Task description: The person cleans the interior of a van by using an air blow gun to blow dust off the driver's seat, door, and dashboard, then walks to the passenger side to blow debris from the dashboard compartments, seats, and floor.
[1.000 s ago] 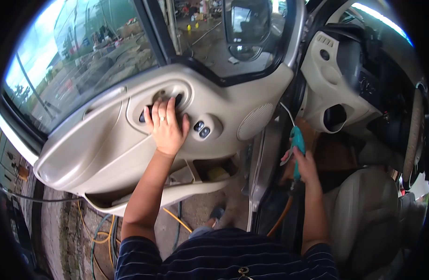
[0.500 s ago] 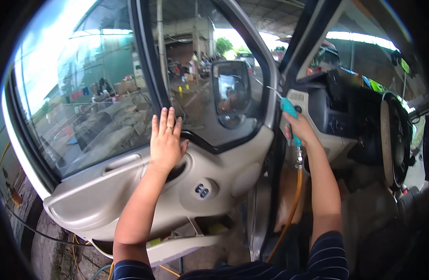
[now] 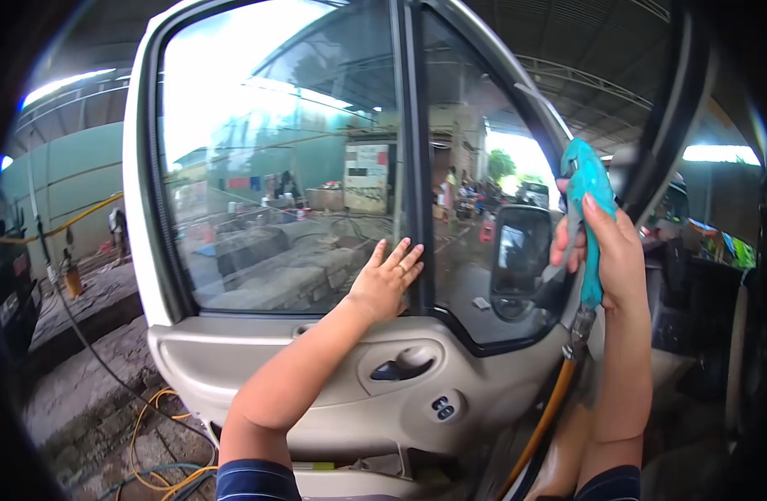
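Observation:
My right hand (image 3: 605,250) is wrapped round a turquoise air blow gun (image 3: 587,179), raised beside the front edge of the vehicle door. Its thin nozzle slants up and to the left across the door's window frame. A metal fitting joins the grip's lower end to an orange air hose (image 3: 544,417) that runs down. My left hand (image 3: 386,282), a ring on one finger, rests with spread fingers at the lower corner of the door window (image 3: 275,184), by the black divider bar (image 3: 417,167). Below it is the beige door panel (image 3: 317,363) with its inner handle (image 3: 400,366).
The side mirror (image 3: 517,255) shows through the small front pane. Window switches (image 3: 444,407) sit on the panel, above a door pocket holding papers. Yellow and dark hoses (image 3: 162,434) lie on the ground at left. The steering wheel (image 3: 738,351) is at far right.
My view has turned left toward the door. My right hand has raised the blow gun from beside the dashboard to the door's front frame. My left hand stays against the door by the divider bar.

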A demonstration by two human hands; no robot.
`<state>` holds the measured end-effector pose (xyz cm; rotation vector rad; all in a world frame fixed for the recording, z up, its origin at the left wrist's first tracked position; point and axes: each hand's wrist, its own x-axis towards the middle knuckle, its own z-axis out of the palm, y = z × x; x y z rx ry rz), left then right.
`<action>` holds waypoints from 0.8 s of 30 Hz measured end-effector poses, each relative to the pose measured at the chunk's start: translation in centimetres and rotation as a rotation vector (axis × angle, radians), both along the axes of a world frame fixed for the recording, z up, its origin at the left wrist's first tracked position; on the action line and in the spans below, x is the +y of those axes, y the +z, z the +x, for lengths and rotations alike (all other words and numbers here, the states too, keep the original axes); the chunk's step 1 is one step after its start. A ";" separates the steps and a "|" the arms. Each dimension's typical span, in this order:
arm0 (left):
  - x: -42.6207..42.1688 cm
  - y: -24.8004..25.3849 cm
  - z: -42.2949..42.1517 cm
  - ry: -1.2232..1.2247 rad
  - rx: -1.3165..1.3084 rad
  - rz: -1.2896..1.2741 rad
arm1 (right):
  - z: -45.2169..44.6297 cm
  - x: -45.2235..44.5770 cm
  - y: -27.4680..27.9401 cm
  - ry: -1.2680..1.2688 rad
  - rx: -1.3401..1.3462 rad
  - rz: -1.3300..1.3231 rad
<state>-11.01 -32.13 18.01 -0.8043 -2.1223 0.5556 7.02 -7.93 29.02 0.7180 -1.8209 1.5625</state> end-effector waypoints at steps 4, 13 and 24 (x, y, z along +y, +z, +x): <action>-6.6 1.4 0.9 0.104 0.104 0.101 | -0.6 -2.6 0.1 0.307 -0.162 0.120; -28.5 -8.4 6.3 0.600 -0.023 0.976 | -7.4 -1.4 -7.8 0.204 -0.808 0.640; -30.2 -8.7 4.1 0.410 -0.109 1.036 | -5.7 -17.0 -8.1 0.379 -0.690 0.784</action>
